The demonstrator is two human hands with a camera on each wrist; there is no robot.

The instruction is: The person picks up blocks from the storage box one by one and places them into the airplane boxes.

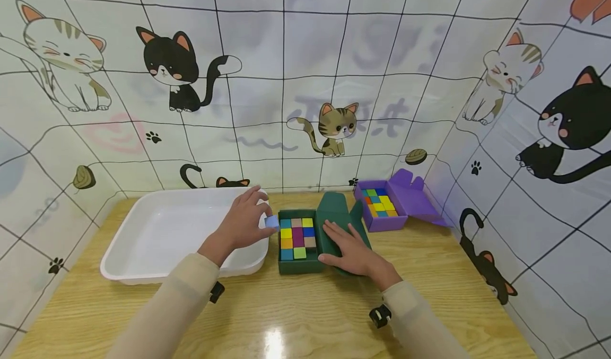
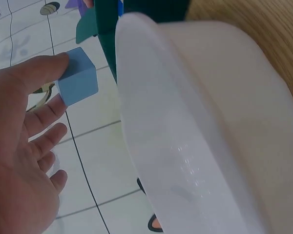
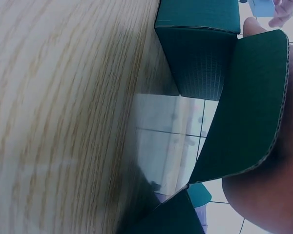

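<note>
Between thumb and fingertips, my left hand (image 1: 245, 218) pinches a light blue cube (image 1: 272, 222) above the right rim of a white tub. In the left wrist view the same blue cube (image 2: 78, 77) shows at the tips of thumb and index finger. Just right of it stands a green box (image 1: 300, 266), filled with coloured cubes (image 1: 298, 237) in rows, with a gap at its near right corner. My right hand (image 1: 350, 250) lies with spread fingers on the box's opened green lid (image 1: 334, 208). A lid flap (image 3: 249, 107) partly covers that hand in the right wrist view.
The white tub (image 1: 176, 231) takes up the left of the wooden table (image 1: 267, 316). At the back right sits a purple box (image 1: 387, 222) of coloured cubes, its lid (image 1: 420, 200) folded out rightward. Cat-patterned sheeting (image 1: 262, 46) walls the table at the back and sides.
</note>
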